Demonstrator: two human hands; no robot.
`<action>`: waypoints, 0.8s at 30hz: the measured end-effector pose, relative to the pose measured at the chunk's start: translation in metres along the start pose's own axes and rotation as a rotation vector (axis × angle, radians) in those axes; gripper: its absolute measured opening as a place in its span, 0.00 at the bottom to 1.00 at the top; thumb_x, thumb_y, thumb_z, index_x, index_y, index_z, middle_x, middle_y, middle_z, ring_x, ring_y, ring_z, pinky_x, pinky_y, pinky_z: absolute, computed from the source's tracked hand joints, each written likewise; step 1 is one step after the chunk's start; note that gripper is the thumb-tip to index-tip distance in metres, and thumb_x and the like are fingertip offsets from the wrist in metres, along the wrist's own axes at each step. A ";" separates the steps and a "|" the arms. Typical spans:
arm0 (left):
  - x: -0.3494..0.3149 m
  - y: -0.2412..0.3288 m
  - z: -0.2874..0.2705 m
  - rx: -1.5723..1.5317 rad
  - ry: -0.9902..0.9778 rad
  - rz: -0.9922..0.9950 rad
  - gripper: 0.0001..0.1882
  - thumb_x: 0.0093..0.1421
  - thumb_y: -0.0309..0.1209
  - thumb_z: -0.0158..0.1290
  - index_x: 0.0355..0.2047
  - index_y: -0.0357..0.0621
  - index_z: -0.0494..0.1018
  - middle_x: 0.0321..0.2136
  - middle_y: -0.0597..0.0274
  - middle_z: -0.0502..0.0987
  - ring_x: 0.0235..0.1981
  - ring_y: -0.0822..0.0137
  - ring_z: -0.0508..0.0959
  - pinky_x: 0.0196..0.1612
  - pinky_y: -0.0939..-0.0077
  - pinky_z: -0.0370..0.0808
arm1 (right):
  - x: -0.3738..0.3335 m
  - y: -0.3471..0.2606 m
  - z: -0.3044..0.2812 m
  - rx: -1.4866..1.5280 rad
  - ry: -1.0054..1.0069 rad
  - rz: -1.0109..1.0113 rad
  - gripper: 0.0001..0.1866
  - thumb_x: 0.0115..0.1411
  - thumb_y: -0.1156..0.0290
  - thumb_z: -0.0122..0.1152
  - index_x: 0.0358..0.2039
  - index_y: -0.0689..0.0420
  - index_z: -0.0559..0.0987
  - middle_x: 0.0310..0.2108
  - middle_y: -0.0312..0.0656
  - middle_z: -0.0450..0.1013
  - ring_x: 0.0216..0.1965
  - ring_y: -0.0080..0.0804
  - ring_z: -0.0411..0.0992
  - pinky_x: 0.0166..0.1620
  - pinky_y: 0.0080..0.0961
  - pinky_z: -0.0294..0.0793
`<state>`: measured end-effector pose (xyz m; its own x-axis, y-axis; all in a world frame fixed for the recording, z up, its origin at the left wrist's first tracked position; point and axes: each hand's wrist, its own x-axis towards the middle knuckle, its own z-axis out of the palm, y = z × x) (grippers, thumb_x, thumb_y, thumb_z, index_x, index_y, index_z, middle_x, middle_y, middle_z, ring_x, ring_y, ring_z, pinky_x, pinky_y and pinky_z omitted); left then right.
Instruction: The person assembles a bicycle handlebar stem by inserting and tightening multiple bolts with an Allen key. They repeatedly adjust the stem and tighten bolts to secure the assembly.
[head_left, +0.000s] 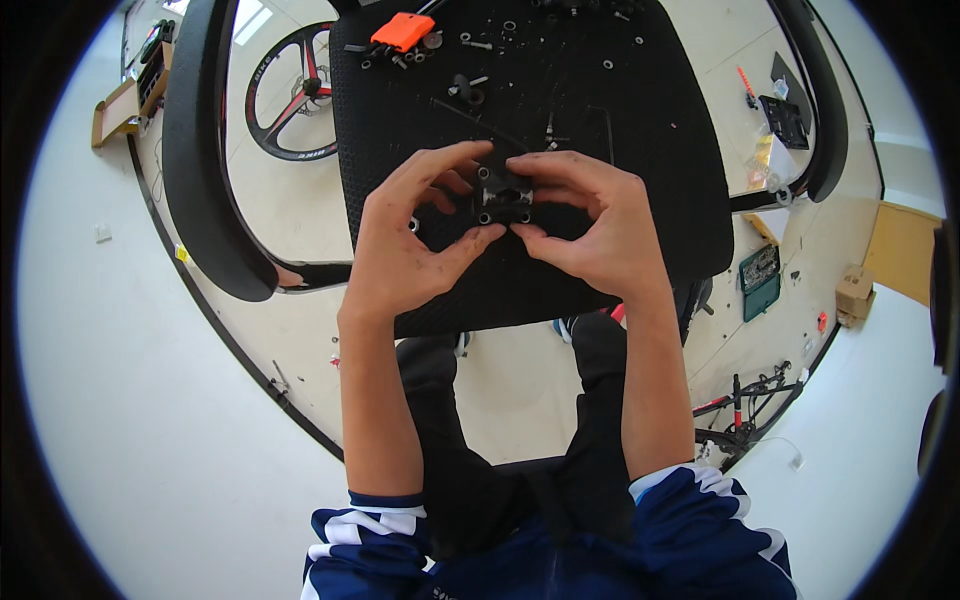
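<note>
Between my hands is a small black bicycle stem [503,197], its clamp end showing round bolt heads at the corners. Thumb and fingers of my left hand [415,225] close on its left side. From the other side my right hand [590,215] pinches it, thumb below and fingertips above. The fingers partly cover the part. Both hands hold it just above a black chair seat [640,240]. Beyond them on the seat lie a small bolt [550,128], a hex key [609,135], a thin dark rod [475,119] and a black fitting [463,88].
An orange object [402,32] lies among screws and washers at the seat's far left. Chair armrests [205,150] [815,100] rise either side. On the floor are a three-spoke wheel [310,85], a green case [760,295], a bicycle frame [740,425] and a cardboard box [854,293].
</note>
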<state>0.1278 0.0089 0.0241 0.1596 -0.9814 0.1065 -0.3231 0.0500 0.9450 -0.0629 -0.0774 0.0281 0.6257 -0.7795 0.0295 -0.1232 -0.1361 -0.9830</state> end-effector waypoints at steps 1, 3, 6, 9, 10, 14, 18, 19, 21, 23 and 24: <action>-0.001 -0.001 -0.001 -0.014 0.010 -0.001 0.29 0.43 0.19 0.67 0.49 0.44 0.79 0.40 0.59 0.80 0.40 0.66 0.80 0.42 0.74 0.77 | -0.001 0.000 0.001 -0.013 -0.001 0.001 0.26 0.45 0.84 0.70 0.49 0.62 0.81 0.44 0.47 0.79 0.46 0.37 0.82 0.52 0.28 0.82; -0.002 -0.002 -0.002 -0.018 -0.021 0.006 0.29 0.44 0.17 0.68 0.50 0.40 0.78 0.43 0.60 0.79 0.40 0.70 0.78 0.42 0.78 0.76 | -0.004 -0.002 0.001 -0.043 0.000 -0.001 0.27 0.45 0.84 0.70 0.50 0.62 0.81 0.44 0.47 0.79 0.47 0.38 0.81 0.53 0.28 0.81; -0.004 -0.002 -0.005 0.001 -0.027 0.006 0.29 0.44 0.16 0.68 0.50 0.37 0.77 0.44 0.60 0.78 0.39 0.72 0.78 0.42 0.79 0.75 | -0.006 -0.006 0.004 0.008 -0.024 0.085 0.29 0.45 0.86 0.71 0.51 0.61 0.80 0.48 0.45 0.80 0.50 0.36 0.80 0.57 0.31 0.79; -0.006 -0.001 -0.006 0.009 -0.018 0.000 0.28 0.43 0.15 0.68 0.49 0.36 0.78 0.43 0.60 0.78 0.38 0.72 0.78 0.43 0.79 0.76 | -0.006 -0.004 0.003 0.054 -0.021 0.104 0.30 0.45 0.86 0.72 0.51 0.62 0.78 0.48 0.47 0.80 0.51 0.37 0.80 0.58 0.34 0.79; -0.007 -0.001 -0.006 0.008 -0.015 -0.002 0.28 0.43 0.15 0.68 0.49 0.35 0.78 0.43 0.60 0.78 0.38 0.73 0.78 0.43 0.79 0.76 | -0.006 -0.003 0.003 0.050 -0.020 0.108 0.29 0.44 0.86 0.72 0.51 0.62 0.78 0.47 0.47 0.80 0.51 0.38 0.80 0.58 0.35 0.79; -0.008 -0.001 -0.005 -0.007 -0.018 -0.003 0.29 0.43 0.15 0.68 0.49 0.35 0.77 0.43 0.59 0.78 0.38 0.72 0.79 0.43 0.78 0.77 | -0.007 -0.003 0.002 0.060 -0.021 0.131 0.29 0.44 0.86 0.72 0.50 0.63 0.78 0.47 0.49 0.80 0.51 0.38 0.80 0.58 0.35 0.78; -0.009 0.000 -0.007 -0.034 -0.025 -0.008 0.29 0.43 0.14 0.67 0.49 0.34 0.77 0.44 0.58 0.78 0.39 0.71 0.79 0.44 0.77 0.78 | -0.009 -0.002 0.005 0.091 -0.004 0.106 0.26 0.44 0.84 0.72 0.47 0.63 0.79 0.44 0.49 0.81 0.48 0.38 0.81 0.56 0.32 0.80; -0.010 0.000 -0.007 -0.039 -0.027 -0.011 0.29 0.43 0.14 0.67 0.49 0.34 0.77 0.44 0.58 0.78 0.40 0.70 0.80 0.45 0.76 0.79 | -0.009 -0.002 0.006 0.088 -0.006 0.099 0.25 0.44 0.84 0.72 0.47 0.63 0.79 0.45 0.48 0.81 0.48 0.38 0.81 0.56 0.32 0.80; -0.009 0.000 -0.004 -0.077 -0.006 -0.011 0.27 0.43 0.15 0.66 0.47 0.37 0.78 0.42 0.58 0.79 0.40 0.69 0.81 0.45 0.75 0.80 | -0.009 -0.002 0.005 0.080 -0.006 0.085 0.25 0.44 0.85 0.72 0.46 0.63 0.79 0.45 0.48 0.80 0.49 0.38 0.81 0.57 0.33 0.80; -0.010 -0.001 -0.002 -0.103 0.005 -0.006 0.26 0.43 0.15 0.65 0.46 0.39 0.79 0.42 0.58 0.79 0.40 0.68 0.81 0.45 0.75 0.81 | -0.008 -0.004 0.005 0.084 -0.011 0.095 0.25 0.44 0.85 0.71 0.46 0.63 0.78 0.46 0.48 0.80 0.49 0.38 0.80 0.57 0.33 0.79; -0.010 -0.002 -0.002 -0.110 0.004 -0.001 0.27 0.43 0.15 0.65 0.46 0.38 0.78 0.42 0.58 0.79 0.40 0.68 0.81 0.46 0.74 0.81 | -0.008 -0.005 0.005 0.086 -0.015 0.100 0.25 0.44 0.85 0.71 0.46 0.63 0.78 0.46 0.48 0.80 0.50 0.38 0.80 0.58 0.34 0.79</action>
<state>0.1283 0.0188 0.0217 0.1640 -0.9807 0.1068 -0.2186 0.0695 0.9733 -0.0636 -0.0670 0.0321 0.6248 -0.7775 -0.0716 -0.1199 -0.0049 -0.9928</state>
